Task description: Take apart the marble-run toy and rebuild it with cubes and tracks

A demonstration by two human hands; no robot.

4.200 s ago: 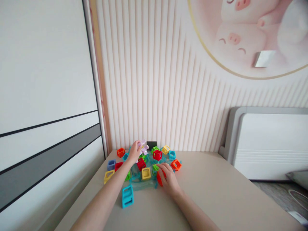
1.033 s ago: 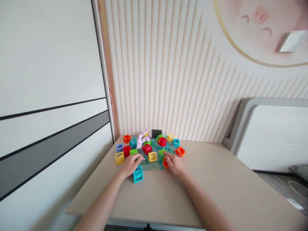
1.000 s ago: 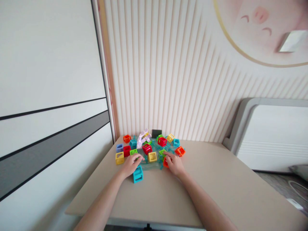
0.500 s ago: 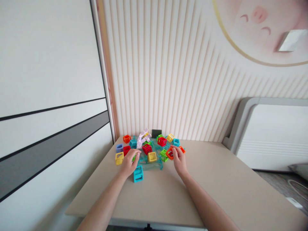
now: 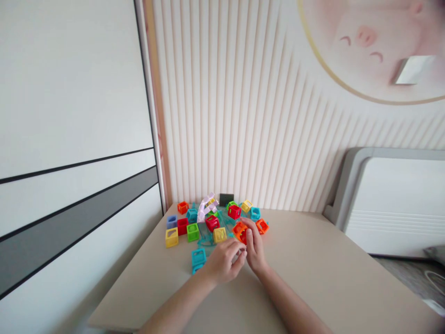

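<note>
My right hand [image 5: 254, 248] is closed around an open-sided orange cube block [image 5: 239, 230], held just above the front of the block pile. My left hand [image 5: 227, 260] is beside it, fingers curled and tips close to the right thumb; anything in them is hidden. A turquoise block piece [image 5: 198, 257] lies on the table left of my left hand, its lower end partly covered by that wrist. Just behind the left hand sits a yellow block [image 5: 219, 235]. Another orange block [image 5: 262, 226] rests right of my right hand.
The table [image 5: 299, 264] reaches the ribbed wall. Red [image 5: 212, 223], green [image 5: 193, 232], yellow [image 5: 171, 237] and purple [image 5: 171, 221] blocks lie about, some on a clear teal-edged bag [image 5: 225, 221]. A lilac linked piece [image 5: 205, 208] and a dark rectangular object [image 5: 226, 199] stand behind.
My left hand has moved right from the green block, which now lies on the table, to beside my right hand. The right hand's orange block has turned and shifted slightly left.
</note>
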